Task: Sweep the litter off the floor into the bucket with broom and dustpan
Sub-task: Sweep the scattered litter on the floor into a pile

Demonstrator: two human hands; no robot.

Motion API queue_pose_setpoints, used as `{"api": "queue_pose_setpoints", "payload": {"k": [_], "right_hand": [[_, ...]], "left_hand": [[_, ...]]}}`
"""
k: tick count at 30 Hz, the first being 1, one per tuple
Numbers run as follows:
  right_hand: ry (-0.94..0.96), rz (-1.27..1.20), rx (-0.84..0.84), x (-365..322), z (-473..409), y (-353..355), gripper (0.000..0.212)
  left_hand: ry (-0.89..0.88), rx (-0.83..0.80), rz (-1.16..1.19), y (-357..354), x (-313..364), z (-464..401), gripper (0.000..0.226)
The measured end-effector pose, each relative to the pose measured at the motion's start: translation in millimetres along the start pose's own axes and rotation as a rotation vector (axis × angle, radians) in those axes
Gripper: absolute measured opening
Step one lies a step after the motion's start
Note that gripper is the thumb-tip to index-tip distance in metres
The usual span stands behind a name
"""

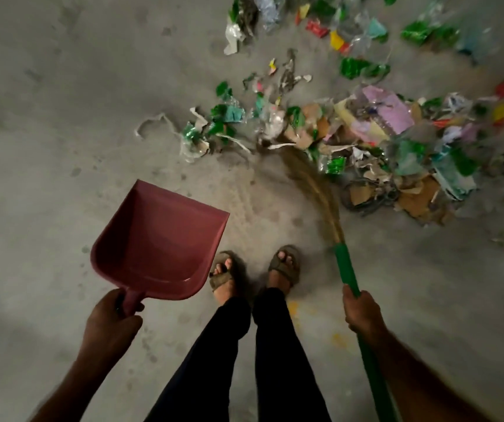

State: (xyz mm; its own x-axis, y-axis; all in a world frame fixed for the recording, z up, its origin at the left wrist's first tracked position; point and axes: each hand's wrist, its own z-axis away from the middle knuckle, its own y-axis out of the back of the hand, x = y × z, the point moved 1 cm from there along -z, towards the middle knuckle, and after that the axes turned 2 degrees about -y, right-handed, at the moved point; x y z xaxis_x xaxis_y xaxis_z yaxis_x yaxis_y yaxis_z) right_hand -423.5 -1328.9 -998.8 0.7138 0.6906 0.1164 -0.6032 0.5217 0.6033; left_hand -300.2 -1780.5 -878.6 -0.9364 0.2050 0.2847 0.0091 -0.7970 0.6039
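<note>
My left hand [112, 319] grips the short handle of a dull red dustpan [156, 242], held above the floor with its mouth pointing up and to the right; the pan is empty. My right hand [363, 310] is closed around the green handle of a broom [345, 266]. Its straw bristles [308, 178] are blurred and reach into the near edge of a wide heap of litter [381, 132]: green wrappers, torn paper, cardboard and clear plastic. More litter [330, 28] lies scattered farther back. No bucket is in view.
The floor [46, 132] is dusty grey concrete with sweep marks between the dustpan and the broom. My two feet in sandals [253, 269] and dark trouser legs stand between the two tools. Small yellow stains mark the floor near my right foot.
</note>
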Motion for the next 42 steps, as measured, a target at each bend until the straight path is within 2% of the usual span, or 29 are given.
{"api": "queue_pose_setpoints", "payload": {"k": [5, 11, 16, 23, 26, 29, 32, 37, 42], "right_hand": [[-0.012, -0.25, 0.145, 13.0, -0.2, 47.2, 0.054], [0.137, -0.261, 0.109, 59.3, 63.6, 77.1, 0.037], [0.224, -0.123, 0.129, 75.4, 121.1, 67.6, 0.027], [0.376, 0.142, -0.227, 58.6, 132.8, 12.5, 0.028], [0.477, 0.432, -0.196, 29.0, 132.2, -22.8, 0.033], [0.542, 0.599, -0.153, -6.3, 133.8, -49.3, 0.041], [0.412, 0.598, -0.123, -24.4, 124.9, -53.0, 0.046], [0.103, 0.341, -0.067, -6.3, 88.2, -14.7, 0.056], [0.063, 0.12, 0.034, 29.8, 67.5, 36.8, 0.053]], "left_hand": [[-0.091, 0.018, -0.042, -13.5, 44.8, -21.7, 0.039], [-0.123, 0.086, -0.004, -4.3, 68.6, -23.9, 0.03], [-0.134, 0.111, -0.046, 11.0, 73.2, -19.6, 0.032], [-0.056, 0.192, -0.028, 46.4, 33.9, -9.0, 0.03], [-0.016, 0.192, -0.053, 56.7, 11.2, -6.1, 0.033], [0.023, 0.185, -0.061, 58.3, -10.0, -2.5, 0.04], [0.054, 0.162, -0.044, 53.0, -22.0, 4.0, 0.04], [0.035, 0.107, -0.059, 36.2, -14.1, 7.2, 0.04], [-0.042, 0.05, -0.02, 14.2, 12.6, -6.4, 0.034]]}}
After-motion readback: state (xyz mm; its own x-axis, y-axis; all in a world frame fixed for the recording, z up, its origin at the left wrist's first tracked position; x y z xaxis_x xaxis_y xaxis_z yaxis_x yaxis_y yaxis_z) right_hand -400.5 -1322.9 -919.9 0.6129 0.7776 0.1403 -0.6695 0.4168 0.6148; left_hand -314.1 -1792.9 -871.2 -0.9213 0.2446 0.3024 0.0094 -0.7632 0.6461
